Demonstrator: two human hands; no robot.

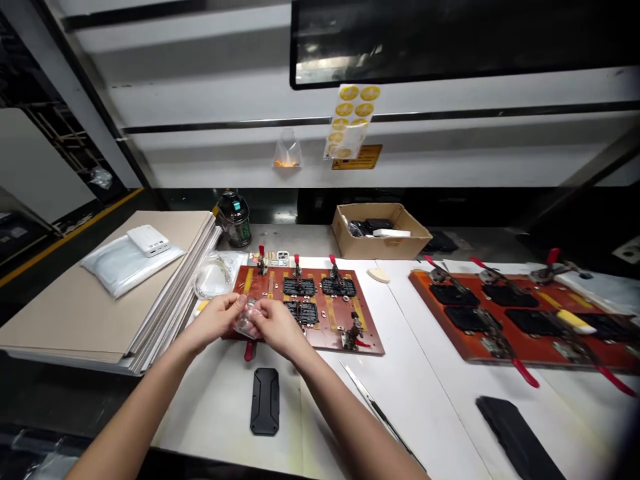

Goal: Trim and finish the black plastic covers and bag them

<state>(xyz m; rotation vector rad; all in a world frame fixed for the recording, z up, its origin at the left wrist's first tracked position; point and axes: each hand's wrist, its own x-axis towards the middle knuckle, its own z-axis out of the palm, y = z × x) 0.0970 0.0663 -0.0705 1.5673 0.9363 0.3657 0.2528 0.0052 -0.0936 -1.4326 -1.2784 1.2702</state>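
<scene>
**Clear plastic packet (245, 321) pinched above clamp fixture board (367, 340)**

Left hand (215, 319) and right hand (276, 327) are closing on the packet from either side, fingers gripping it over the board's near edge. Packet is appearing light, soft and slippery; its gathered edges are seeming the surest hold. Black rugged phone case (265, 401) is lying just below.

Fingers (235, 310) hide most of a small clear packet (246, 323), its contents unreadable; the picture's edges cut off a black case (515, 437) and an orange clamp board (480, 350).
</scene>
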